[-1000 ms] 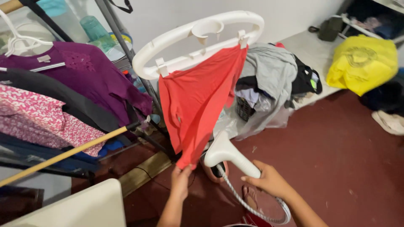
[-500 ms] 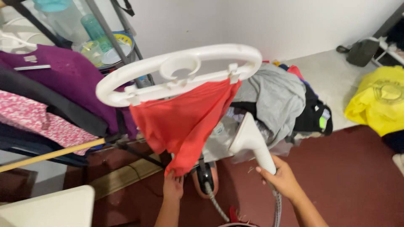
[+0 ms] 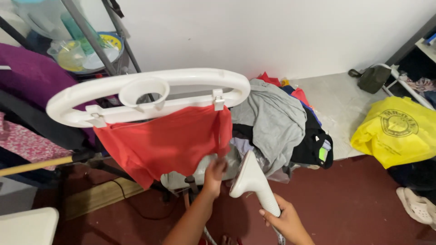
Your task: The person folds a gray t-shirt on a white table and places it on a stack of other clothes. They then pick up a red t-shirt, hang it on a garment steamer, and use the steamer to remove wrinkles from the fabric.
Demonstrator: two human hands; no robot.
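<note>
A red garment point(image 3: 168, 143) hangs clipped to a wide white plastic hanger frame point(image 3: 145, 93) at the centre. My left hand point(image 3: 214, 174) pinches the garment's lower right edge. My right hand point(image 3: 284, 222) grips the handle of a white garment steamer head point(image 3: 250, 179), held upright just right of the red cloth, nozzle pointing up toward it. The steamer's hose runs down out of sight below my hand.
A heap of grey, black and red clothes point(image 3: 281, 122) lies behind the steamer. A yellow bag point(image 3: 397, 131) sits at right, with a sandal point(image 3: 415, 202) below it. A rack with purple and pink clothes point(image 3: 32, 100) stands at left, above a wooden pole point(image 3: 34, 165).
The view has shifted so the hanger frame faces me more squarely. My left hand has risen to the garment's lower right edge. My right hand has brought the steamer head up beside the cloth.
</note>
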